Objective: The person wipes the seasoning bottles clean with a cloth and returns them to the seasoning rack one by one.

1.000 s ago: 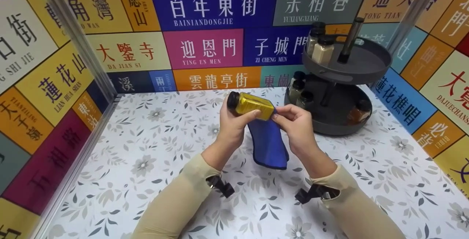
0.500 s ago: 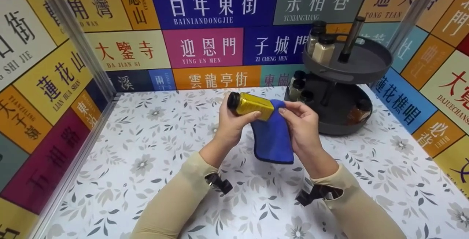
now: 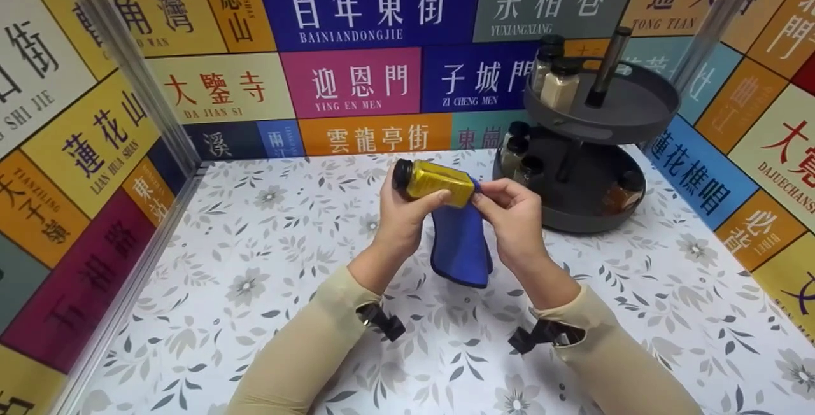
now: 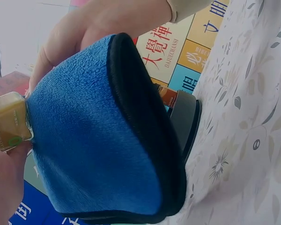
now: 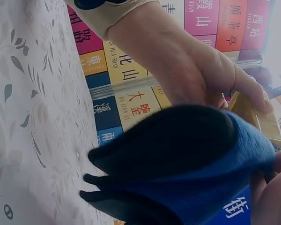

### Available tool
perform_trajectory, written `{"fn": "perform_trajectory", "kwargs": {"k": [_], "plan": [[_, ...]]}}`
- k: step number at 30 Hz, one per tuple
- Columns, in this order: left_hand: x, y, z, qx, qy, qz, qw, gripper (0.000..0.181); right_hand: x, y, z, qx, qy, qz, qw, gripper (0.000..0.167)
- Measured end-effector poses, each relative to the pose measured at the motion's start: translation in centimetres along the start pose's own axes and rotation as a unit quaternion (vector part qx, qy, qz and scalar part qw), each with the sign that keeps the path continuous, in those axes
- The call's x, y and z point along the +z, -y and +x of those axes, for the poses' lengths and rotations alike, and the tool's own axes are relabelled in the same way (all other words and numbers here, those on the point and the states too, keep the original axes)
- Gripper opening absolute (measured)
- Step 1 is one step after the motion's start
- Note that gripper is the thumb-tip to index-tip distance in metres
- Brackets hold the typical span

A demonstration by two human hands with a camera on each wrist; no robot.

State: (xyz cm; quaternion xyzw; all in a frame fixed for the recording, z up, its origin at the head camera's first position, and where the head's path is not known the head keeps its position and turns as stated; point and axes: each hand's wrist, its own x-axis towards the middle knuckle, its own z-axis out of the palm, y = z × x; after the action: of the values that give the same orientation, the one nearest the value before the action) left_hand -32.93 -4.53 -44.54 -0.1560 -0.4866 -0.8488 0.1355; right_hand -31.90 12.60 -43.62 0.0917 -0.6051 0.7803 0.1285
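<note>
My left hand [image 3: 402, 214] grips a square jar of yellow powder [image 3: 439, 182], tilted on its side with the black lid to the left and the base to the right. My right hand [image 3: 517, 221] pinches a blue cloth [image 3: 461, 246] at the jar's base end. Below the fingers the cloth hangs down in folds, its dark edging at the bottom. Seen from the left wrist, the cloth [image 4: 98, 136] covers much of the view and touches the end of the jar [image 4: 11, 119]. In the right wrist view, the folded cloth [image 5: 178, 154] partly hides the jar [image 5: 260, 119].
A dark two-tier round rack [image 3: 589, 221] stands at the back right. Its upper tier bears a jar of pale powder [image 3: 560, 89] and another jar; several more black-lidded jars are on the lower tier. Walls with colourful signs [image 3: 375, 1] bound the flower-patterned table [image 3: 248, 313].
The right hand moved away to the right with the cloth, spreading it, then came back left to the jar's base. The left hand and jar stay nearly in place.
</note>
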Motion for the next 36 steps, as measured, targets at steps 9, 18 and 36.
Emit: {"fn": "perform_trajectory", "kwargs": {"k": [9, 18, 36], "plan": [[-0.9, -0.1, 0.5, 0.004, -0.005, 0.01, 0.9999, 0.062, -0.8, 0.8, 0.2, 0.067, 0.068, 0.013, 0.9953, 0.03], [-0.7, 0.2, 0.4, -0.001, 0.017, 0.024, 0.9996, 0.057, -0.3, 0.8, 0.1, 0.041, -0.034, 0.05, 0.9973, 0.029], [-1.5, -0.9, 1.1, 0.007, 0.017, 0.061, 0.998, 0.069, 0.5, -0.3, -0.6, 0.052, 0.023, 0.027, 0.998, 0.026]]}}
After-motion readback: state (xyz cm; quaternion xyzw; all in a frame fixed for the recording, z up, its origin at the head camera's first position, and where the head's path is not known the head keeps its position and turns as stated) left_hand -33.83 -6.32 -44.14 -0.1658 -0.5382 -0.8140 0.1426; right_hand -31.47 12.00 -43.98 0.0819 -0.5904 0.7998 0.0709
